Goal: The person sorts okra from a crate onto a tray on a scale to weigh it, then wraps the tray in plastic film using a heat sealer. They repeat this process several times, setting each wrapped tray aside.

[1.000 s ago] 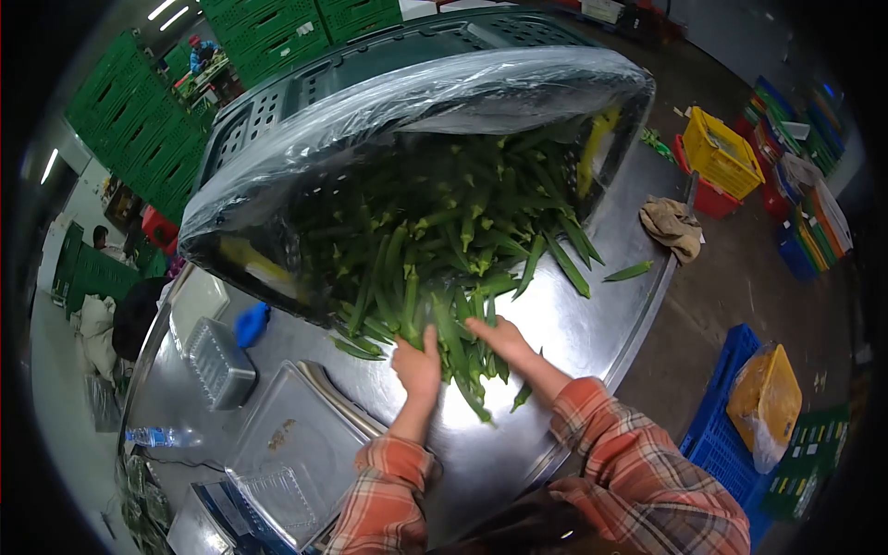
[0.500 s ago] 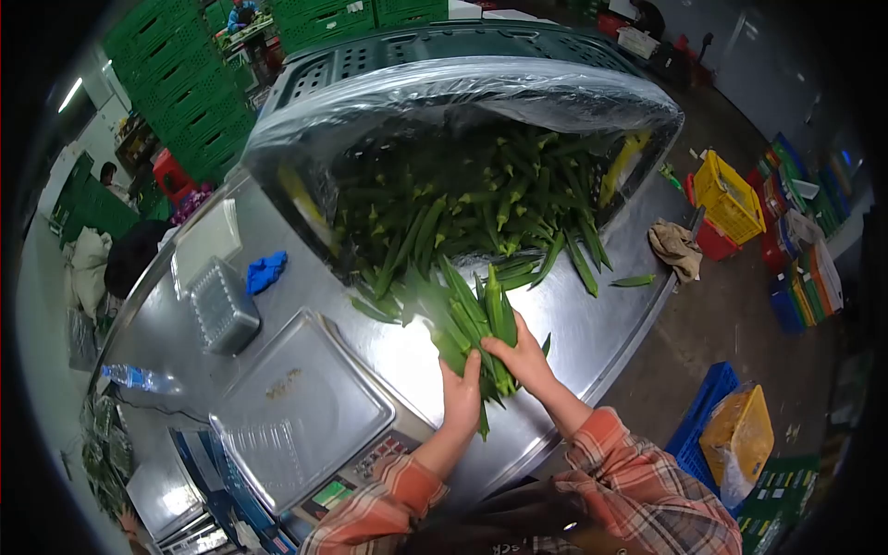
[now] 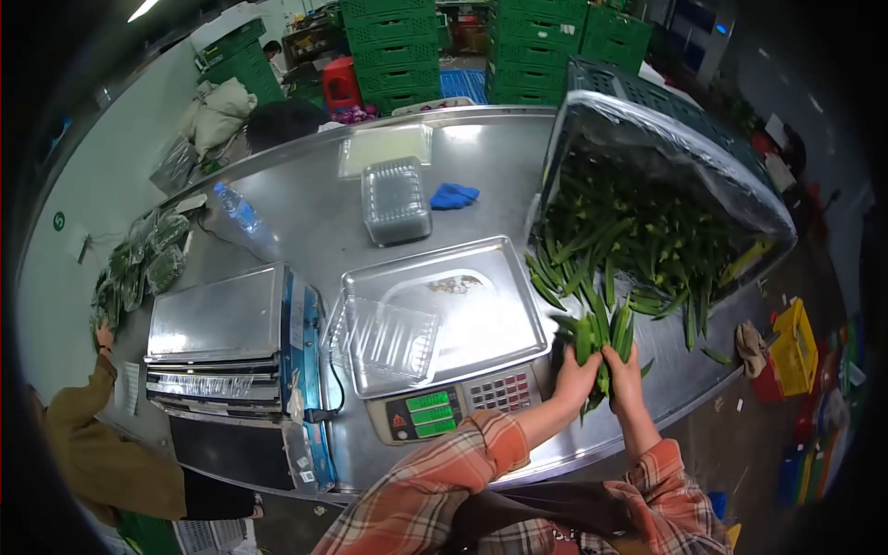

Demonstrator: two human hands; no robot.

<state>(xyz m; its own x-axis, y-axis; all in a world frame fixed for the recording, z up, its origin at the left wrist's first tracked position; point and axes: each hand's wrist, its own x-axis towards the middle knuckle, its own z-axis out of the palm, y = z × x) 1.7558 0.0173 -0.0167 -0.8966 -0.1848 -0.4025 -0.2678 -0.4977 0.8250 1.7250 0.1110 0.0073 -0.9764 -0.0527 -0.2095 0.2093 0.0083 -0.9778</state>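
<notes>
My left hand and my right hand are closed together around a bunch of green okra pods, just above the near edge of the metal table. Beyond them a plastic-lined crate lies tipped on its side, and loose okra spills out of its mouth towards my hands. Left of my left hand stands a weighing scale with lit green displays. A clear plastic tray lies across the left part of its pan.
Behind the scale are a stack of clear trays and a blue crumpled cloth or glove. A wrapping machine, water bottle and packed greens occupy the left. A co-worker's brown sleeve reaches in there.
My view has swung left, so the crate and my hands appear further right and the whole scale shows. Both hands still hold the okra, now nearer the scale's right side.
</notes>
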